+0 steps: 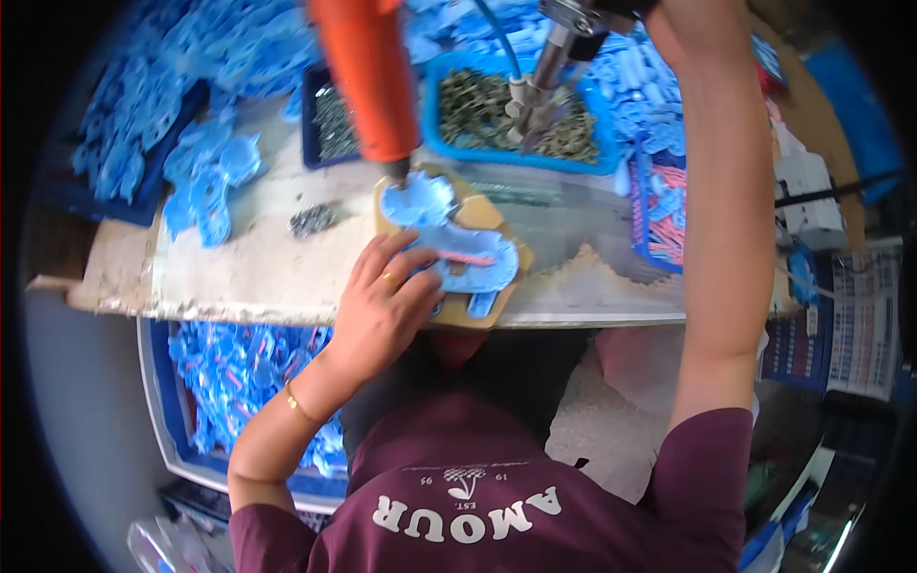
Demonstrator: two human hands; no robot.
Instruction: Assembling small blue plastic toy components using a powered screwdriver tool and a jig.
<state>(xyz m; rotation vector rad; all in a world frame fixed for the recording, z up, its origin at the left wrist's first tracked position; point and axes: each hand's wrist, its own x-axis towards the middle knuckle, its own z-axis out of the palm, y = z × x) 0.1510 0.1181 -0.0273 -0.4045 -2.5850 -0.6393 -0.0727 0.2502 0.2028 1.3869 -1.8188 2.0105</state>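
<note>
A light blue plastic shell (478, 258) with a pink strip (466, 257) across it lies in a tan fixture (506, 226) near the table's front edge. My left hand (382, 296), wearing a ring, holds the shell's left side with bent fingers. An orange power screwdriver (368, 76) points down from above, its dark tip at the shell's upper left part; it looks blurred. My right arm stretches far forward; my right hand (676, 24) is mostly cut off by the top edge. It is beside a silver metal tool (564, 57); its fingers are hidden.
Behind the fixture stand a dark tray of screws (332, 119) and a blue tray of small metal pieces (468, 105). Loose screws (312, 221) lie left. Blue parts (210, 181) are heaped around; a bin (158, 382) below left holds more. A basket (659, 215) holds pink pieces.
</note>
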